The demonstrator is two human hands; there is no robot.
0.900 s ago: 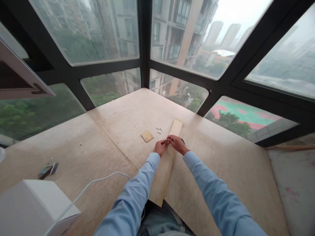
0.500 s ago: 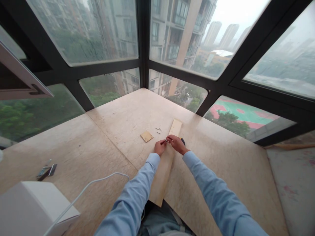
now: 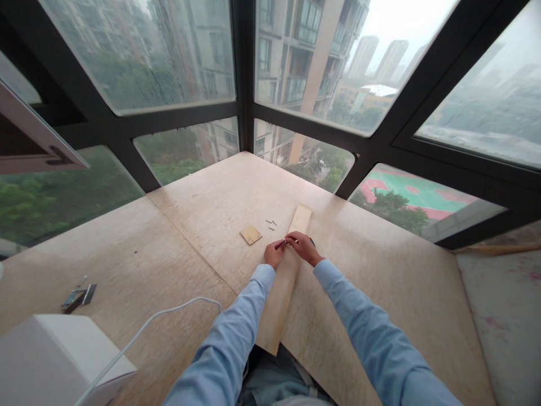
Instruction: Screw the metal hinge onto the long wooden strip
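My left hand (image 3: 274,254) and my right hand (image 3: 301,247) meet over a long, pale wooden board (image 3: 279,304). The fingers of both are pinched closed around something small, too tiny and covered to identify. Under my forearms, the board runs from the table's near edge towards the window corner. Left of my hands lies a small square wooden piece (image 3: 251,235) with holes near its edge. Close by, three thin metal screws or nails (image 3: 271,229) rest on the table. Behind my right hand a dark object (image 3: 313,241) pokes out, mostly hidden.
The beige stone-like tabletop (image 3: 190,214) reaches dark window frames (image 3: 247,73). A white box (image 3: 80,338) occupies the near left, with a white cable (image 3: 169,309) crossing beside it. Small dark and metallic items (image 3: 80,296) lie behind the box. An open window sash (image 3: 38,135) juts in at left.
Both hands stay pinched at nearly the same spot. The yellow-and-black object behind my right hand shows less now. The view has shifted very slightly.
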